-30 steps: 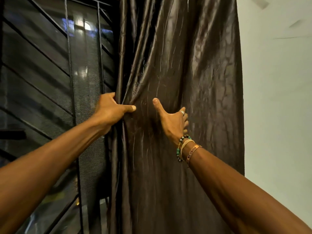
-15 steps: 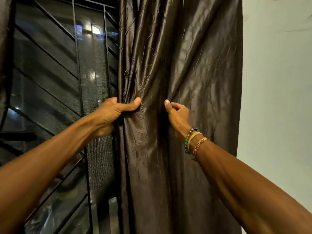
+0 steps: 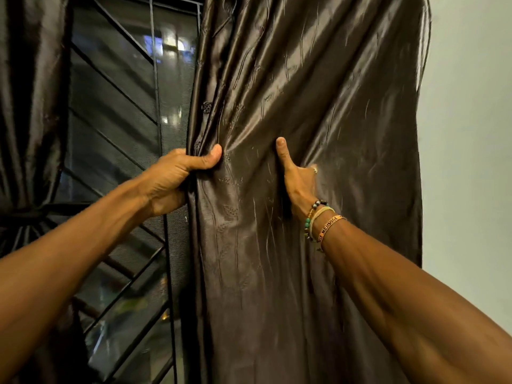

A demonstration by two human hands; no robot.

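Observation:
A dark brown shiny curtain hangs down the middle of the head view. My left hand grips its bunched left edge, with the thumb on the front and the fingers hidden behind the cloth. My right hand, which has bracelets at the wrist, holds the curtain's front a little to the right. Its thumb points up and its fingers are sunk in a fold and blurred. Creases fan upward from both hands.
Left of the curtain is a window with a black metal grille and mesh, with lights behind it. A second dark curtain hangs tied back at the far left. A plain pale wall stands to the right.
My right hand went from lying flat on the cloth to gathering a fold. My left hand closed tighter on the edge. The tied-back curtain at the left came into view.

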